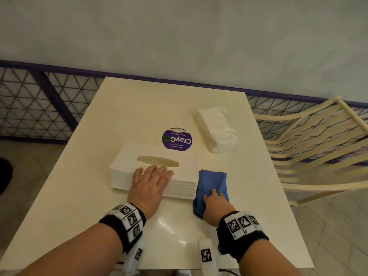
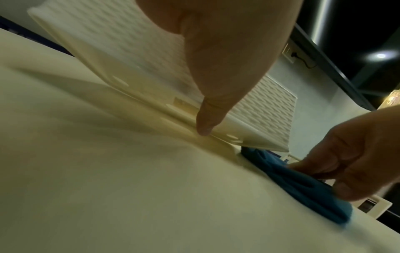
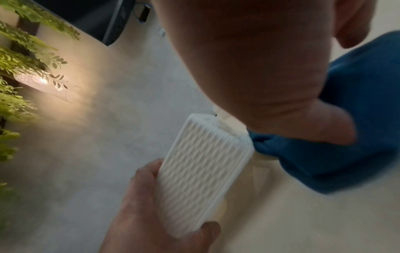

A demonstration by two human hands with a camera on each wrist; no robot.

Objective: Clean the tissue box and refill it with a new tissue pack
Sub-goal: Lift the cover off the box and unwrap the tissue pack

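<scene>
Head view: a white ribbed tissue box point(image 1: 153, 170) lies near the middle of the cream table point(image 1: 139, 108), its oval slot facing up. The left hand point(image 1: 150, 186) lies over the near edge of the box, fingers spread across the top and thumb down the near side. Just right of the box, touching its right end, a blue cloth point(image 1: 213, 182) lies on the table; the right hand point(image 1: 216, 202) presses on it with fingers bent over the fabric. A clear-wrapped tissue pack point(image 1: 216, 130) lies far right, apart from the box, beside a round purple sticker point(image 1: 176, 139). A slatted chair point(image 1: 318, 148) stands to the right.

Left wrist view: the thumb point(image 2: 216, 95) runs down the box's side wall point(image 2: 134, 56) to its base; the near edge appears raised off the table.

Right wrist view: the left hand's fingers point(image 3: 142, 184) and thumb wrap the box's ribbed end point(image 3: 201, 172); the right palm point(image 3: 259, 71) covers the cloth point(image 3: 357, 119).
</scene>
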